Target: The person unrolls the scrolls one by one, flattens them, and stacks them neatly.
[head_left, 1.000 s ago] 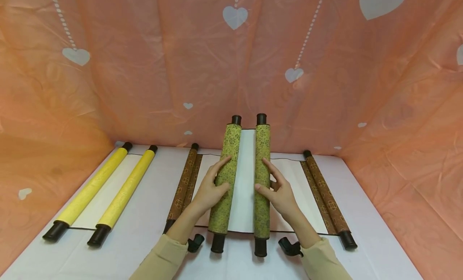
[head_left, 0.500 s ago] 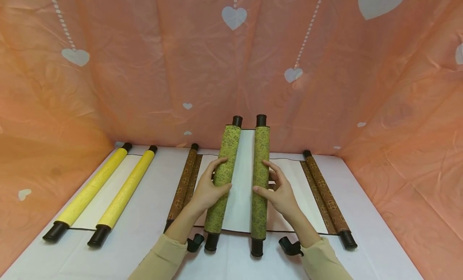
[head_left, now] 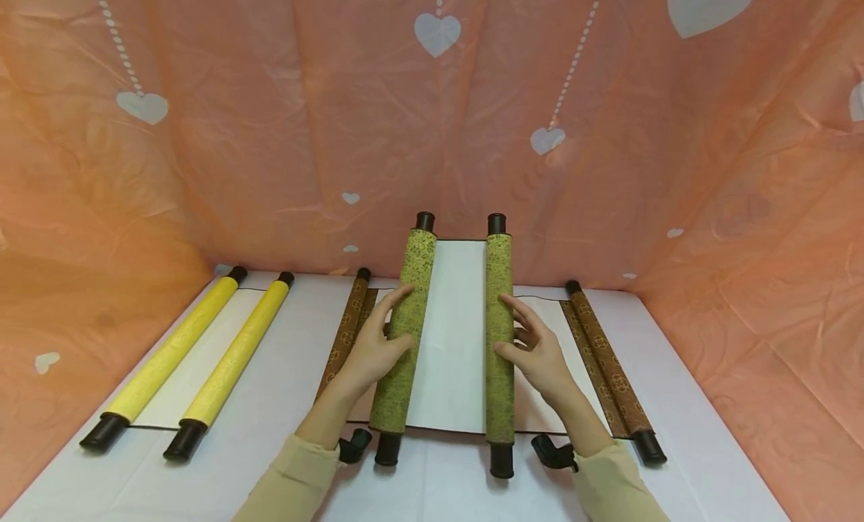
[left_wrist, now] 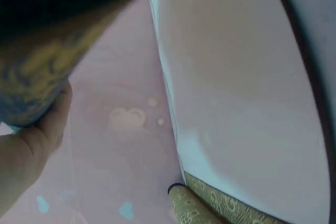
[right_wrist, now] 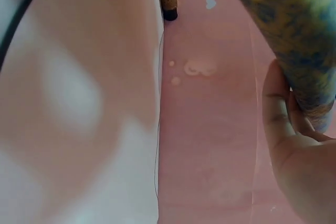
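A green-patterned scroll [head_left: 500, 282] with black rod ends is held up over the table, partly unrolled, a white strip of paper [head_left: 451, 334] showing between its two rolls. My left hand [head_left: 374, 349] grips the left roll, thumb on the near face and fingers round its outer side. The right roll is gripped the same way by my right hand [head_left: 540, 353]. Beneath lies an open brown-patterned scroll [head_left: 610, 357], its white middle partly covered by the green one. In the right wrist view, fingers [right_wrist: 278, 108] curl round the blurred roll [right_wrist: 294, 19].
To the left on the white table [head_left: 290, 342] lies a yellow scroll [head_left: 236, 349], partly unrolled. Black wrist cameras [head_left: 555, 453] sit at both wrists. A pink curtain [head_left: 378, 132] with hearts hangs behind and at the sides.
The two green rolls have moved apart, the left one leftward and the right one slightly rightward. More white paper shows between them. Both hands keep their grip; the other scrolls lie still.
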The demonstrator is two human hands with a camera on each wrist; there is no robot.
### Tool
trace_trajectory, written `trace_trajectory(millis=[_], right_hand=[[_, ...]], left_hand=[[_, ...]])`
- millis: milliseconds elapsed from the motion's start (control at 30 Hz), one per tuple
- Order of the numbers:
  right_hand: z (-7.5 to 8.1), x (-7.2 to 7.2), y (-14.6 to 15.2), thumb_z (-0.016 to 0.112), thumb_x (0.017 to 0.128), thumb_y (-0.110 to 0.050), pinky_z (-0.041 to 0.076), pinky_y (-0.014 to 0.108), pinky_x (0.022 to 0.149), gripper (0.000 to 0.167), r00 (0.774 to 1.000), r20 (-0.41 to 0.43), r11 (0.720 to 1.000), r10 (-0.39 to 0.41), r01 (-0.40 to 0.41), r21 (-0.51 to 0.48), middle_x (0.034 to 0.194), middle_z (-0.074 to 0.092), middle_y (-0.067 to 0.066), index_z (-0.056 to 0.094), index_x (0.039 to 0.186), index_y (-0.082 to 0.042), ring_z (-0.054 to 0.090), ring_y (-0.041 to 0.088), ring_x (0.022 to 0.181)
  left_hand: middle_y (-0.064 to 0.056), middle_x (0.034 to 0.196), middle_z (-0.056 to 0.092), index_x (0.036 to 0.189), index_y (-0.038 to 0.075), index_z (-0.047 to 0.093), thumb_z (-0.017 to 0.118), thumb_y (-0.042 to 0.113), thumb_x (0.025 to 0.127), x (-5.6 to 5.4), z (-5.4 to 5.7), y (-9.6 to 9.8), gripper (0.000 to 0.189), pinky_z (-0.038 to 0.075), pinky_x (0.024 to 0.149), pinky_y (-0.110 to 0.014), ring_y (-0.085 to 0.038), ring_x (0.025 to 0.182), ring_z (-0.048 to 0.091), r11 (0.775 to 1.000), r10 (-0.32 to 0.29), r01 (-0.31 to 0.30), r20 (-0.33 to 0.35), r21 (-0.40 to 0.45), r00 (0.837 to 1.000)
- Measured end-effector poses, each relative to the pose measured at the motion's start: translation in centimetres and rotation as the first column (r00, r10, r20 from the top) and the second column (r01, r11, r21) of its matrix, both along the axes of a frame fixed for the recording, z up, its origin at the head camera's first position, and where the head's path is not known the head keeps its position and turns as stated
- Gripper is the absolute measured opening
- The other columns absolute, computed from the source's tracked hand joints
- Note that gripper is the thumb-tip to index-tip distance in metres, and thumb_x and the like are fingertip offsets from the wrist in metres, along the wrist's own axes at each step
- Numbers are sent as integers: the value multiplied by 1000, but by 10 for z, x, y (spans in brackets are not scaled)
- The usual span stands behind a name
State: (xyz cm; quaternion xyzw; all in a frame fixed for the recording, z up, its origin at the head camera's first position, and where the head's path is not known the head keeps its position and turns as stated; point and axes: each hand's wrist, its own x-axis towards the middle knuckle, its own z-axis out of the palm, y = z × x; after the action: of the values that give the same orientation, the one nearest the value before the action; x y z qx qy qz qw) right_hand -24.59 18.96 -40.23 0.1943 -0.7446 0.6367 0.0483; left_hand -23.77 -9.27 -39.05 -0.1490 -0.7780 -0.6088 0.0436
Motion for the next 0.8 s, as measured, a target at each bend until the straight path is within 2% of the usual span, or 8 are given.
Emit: trace_trajectory(millis=[67,133,233,367,467,567,700,800], right_hand=[[1,0,2,58,91,11,52,29,83,76,1000,7,1000,7,-7,-5,162,39,14,43,160,-17,55,32,126],[1,0,4,53,89,13,50,30,80,79,1000,11,1000,15,-14,-5,165,35,11,42,161,-18,52,35,130],[2,-1,6,50,88,13,47,30,77,80,999,17,999,32,-32,-18,168,30,10,40,162,-18,48,36,132],[2,-2,7,59,96,6,52,29,81,77,998,41,998,56,-55,-31,169,26,9,35,164,-20,47,37,134],[3,-2,8,71,96,-1,56,32,85,80,997,56,998,51,-50,-30,167,27,11,34,164,-22,51,38,131],[4,-1,8,73,95,-1,56,33,84,80,998,54,999,21,-19,-29,162,33,16,35,163,-21,55,34,124],[6,-1,10,70,97,0,54,32,84,75,998,50,999,-22,23,-27,150,44,20,37,161,-20,58,25,115],[8,-1,11,69,98,-1,52,30,84,73,998,50,999,-34,34,-13,142,49,20,37,161,-20,59,19,109]], left_hand=[[-4,169,26,160,28,41,54,-5,94,0,1,-3,74,39,74,-39,-32,150,27,1000,-10,9,14,9,1000],[-3,168,27,159,27,44,51,-4,95,0,2,-4,71,38,78,-40,-28,153,22,1000,-16,16,25,14,1000],[-4,167,29,157,25,46,53,-2,97,-1,3,-6,66,41,85,-46,-29,153,23,999,-26,25,29,22,999],[-6,167,30,156,24,47,69,4,96,-1,1,-5,67,36,109,-58,-32,156,20,1000,-14,14,12,-1,1000],[-6,167,30,156,25,47,75,5,93,-1,0,-4,72,40,107,-55,-33,156,23,1000,2,-2,3,-17,1000],[-3,166,32,156,26,46,72,1,94,-1,0,-4,72,42,99,-50,-33,152,31,1000,23,-23,5,-21,1000],[-3,166,32,156,25,42,66,-2,96,-1,0,-4,70,36,109,-58,-33,155,24,1000,19,-19,16,4,1000],[-5,167,29,157,22,40,65,-3,97,-2,0,-4,69,23,118,-68,-32,159,11,1000,0,-1,17,30,1000]])
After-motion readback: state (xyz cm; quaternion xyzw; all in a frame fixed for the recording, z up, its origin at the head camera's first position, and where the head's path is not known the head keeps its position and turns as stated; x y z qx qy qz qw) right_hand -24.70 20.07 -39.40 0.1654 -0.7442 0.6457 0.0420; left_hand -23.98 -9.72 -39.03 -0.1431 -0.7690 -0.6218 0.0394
